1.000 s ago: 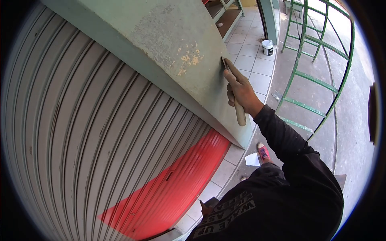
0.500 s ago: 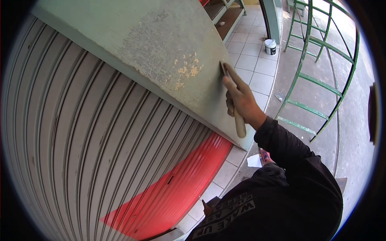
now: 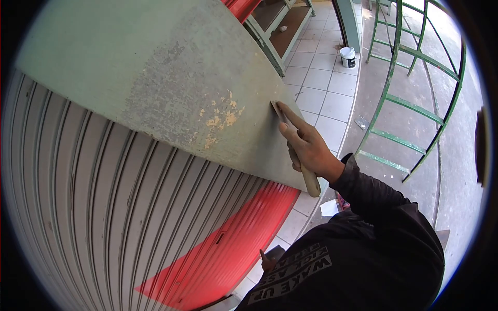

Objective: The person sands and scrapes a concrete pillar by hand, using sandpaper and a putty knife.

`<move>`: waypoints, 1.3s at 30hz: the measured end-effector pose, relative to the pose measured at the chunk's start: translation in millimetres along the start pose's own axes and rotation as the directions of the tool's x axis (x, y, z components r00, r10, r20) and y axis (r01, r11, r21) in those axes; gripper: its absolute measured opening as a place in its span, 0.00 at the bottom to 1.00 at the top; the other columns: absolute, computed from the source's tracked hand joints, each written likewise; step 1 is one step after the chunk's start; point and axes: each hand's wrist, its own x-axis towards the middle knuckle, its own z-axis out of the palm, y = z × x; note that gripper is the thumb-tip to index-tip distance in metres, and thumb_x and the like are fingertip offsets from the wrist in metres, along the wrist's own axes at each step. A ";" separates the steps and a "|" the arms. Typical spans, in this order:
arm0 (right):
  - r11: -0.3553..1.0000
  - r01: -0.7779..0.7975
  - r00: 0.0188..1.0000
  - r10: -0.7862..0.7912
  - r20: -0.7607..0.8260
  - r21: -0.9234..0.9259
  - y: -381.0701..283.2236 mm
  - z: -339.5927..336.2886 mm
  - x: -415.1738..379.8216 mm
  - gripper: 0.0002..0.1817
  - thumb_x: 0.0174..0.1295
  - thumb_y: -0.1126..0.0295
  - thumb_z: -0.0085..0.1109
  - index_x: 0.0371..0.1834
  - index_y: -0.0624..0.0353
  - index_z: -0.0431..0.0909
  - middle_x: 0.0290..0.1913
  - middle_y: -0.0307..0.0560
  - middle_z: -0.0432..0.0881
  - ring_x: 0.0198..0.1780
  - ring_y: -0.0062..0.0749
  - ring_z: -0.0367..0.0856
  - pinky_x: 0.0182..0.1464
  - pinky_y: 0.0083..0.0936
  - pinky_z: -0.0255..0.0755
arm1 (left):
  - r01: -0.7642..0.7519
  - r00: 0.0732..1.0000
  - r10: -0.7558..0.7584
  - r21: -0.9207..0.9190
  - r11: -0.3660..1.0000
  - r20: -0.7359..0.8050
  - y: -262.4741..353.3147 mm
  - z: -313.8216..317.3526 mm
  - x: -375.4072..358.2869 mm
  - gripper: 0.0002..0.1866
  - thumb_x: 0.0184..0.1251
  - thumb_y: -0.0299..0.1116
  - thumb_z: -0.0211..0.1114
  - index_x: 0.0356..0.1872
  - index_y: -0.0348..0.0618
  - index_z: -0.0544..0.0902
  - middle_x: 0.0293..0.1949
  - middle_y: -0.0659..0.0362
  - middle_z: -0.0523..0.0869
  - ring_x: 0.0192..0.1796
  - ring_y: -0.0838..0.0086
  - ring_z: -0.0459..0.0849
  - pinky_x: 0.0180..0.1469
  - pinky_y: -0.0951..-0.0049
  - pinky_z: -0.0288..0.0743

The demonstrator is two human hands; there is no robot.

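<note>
My right hand [image 3: 311, 147] is closed around the pale handle of a putty knife [image 3: 311, 182], fingers stretched along toward its blade. The blade tip meets a pale green wall [image 3: 249, 145] near its right edge. Left of the blade, the wall has a worn grey patch [image 3: 171, 93] and flaked yellowish spots [image 3: 223, 118]. Low in the view, part of my left hand [image 3: 267, 262] shows in front of my dark shirt. Its fingers are beside a dark flat piece [image 3: 276, 253] that it seems to hold; the rest is hidden.
Below the wall is a ribbed metal shutter [image 3: 104, 171] with a red painted part [image 3: 223, 249]. Green metal ladder frames [image 3: 412, 109] stand at right. A white bucket [image 3: 348, 58] sits on the tiled floor [image 3: 316, 98], near a green shelf unit [image 3: 285, 36]. White paper [image 3: 329, 208] lies on the ground.
The wall has shifted down and left in the view. My right hand and the putty knife also appear lower and slightly left, the blade still at the wall near its right edge.
</note>
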 end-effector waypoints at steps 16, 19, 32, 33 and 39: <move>0.939 0.221 0.974 -0.226 0.011 -0.265 21.5 -19.1 14.8 0.34 0.80 0.53 0.51 0.85 0.49 0.58 0.47 0.62 0.88 0.34 0.42 0.89 0.45 0.39 0.82 | -0.112 0.991 0.115 -0.057 0.992 0.063 71.2 -7.4 21.1 0.60 0.54 0.45 0.68 0.86 0.66 0.40 0.44 0.32 0.88 0.45 0.36 0.88 0.48 0.41 0.82; 0.971 0.061 0.998 -0.054 0.039 -0.233 -1.5 -27.5 18.7 0.34 0.80 0.54 0.52 0.85 0.49 0.58 0.42 0.61 0.89 0.32 0.40 0.89 0.44 0.38 0.82 | -0.053 0.992 0.054 -0.020 0.998 0.110 64.6 -0.5 23.9 0.60 0.55 0.46 0.68 0.86 0.69 0.39 0.43 0.33 0.89 0.46 0.36 0.88 0.48 0.42 0.82; 0.937 0.169 0.985 -0.170 0.025 -0.304 -3.7 -49.3 50.9 0.36 0.78 0.56 0.56 0.86 0.49 0.57 0.30 0.58 0.87 0.26 0.50 0.87 0.38 0.38 0.81 | -0.090 0.994 0.091 -0.007 0.996 0.061 94.3 6.8 14.8 0.60 0.56 0.44 0.69 0.86 0.66 0.38 0.40 0.33 0.89 0.45 0.36 0.89 0.47 0.41 0.83; 0.907 0.214 0.976 -0.212 0.046 -0.364 10.4 -50.6 46.9 0.36 0.78 0.57 0.56 0.86 0.48 0.57 0.31 0.59 0.87 0.28 0.51 0.88 0.39 0.38 0.81 | -0.085 0.994 0.087 -0.035 0.996 0.061 103.2 1.4 10.5 0.59 0.57 0.44 0.68 0.86 0.64 0.39 0.41 0.32 0.89 0.46 0.35 0.88 0.49 0.41 0.83; 0.782 0.444 0.892 -0.434 0.130 -0.436 66.7 -46.9 29.7 0.36 0.77 0.60 0.57 0.85 0.51 0.58 0.37 0.66 0.87 0.37 0.56 0.91 0.48 0.40 0.83 | -0.096 0.993 0.100 -0.057 0.994 0.067 103.4 13.7 8.0 0.57 0.58 0.43 0.67 0.86 0.62 0.40 0.41 0.32 0.89 0.45 0.35 0.89 0.48 0.40 0.83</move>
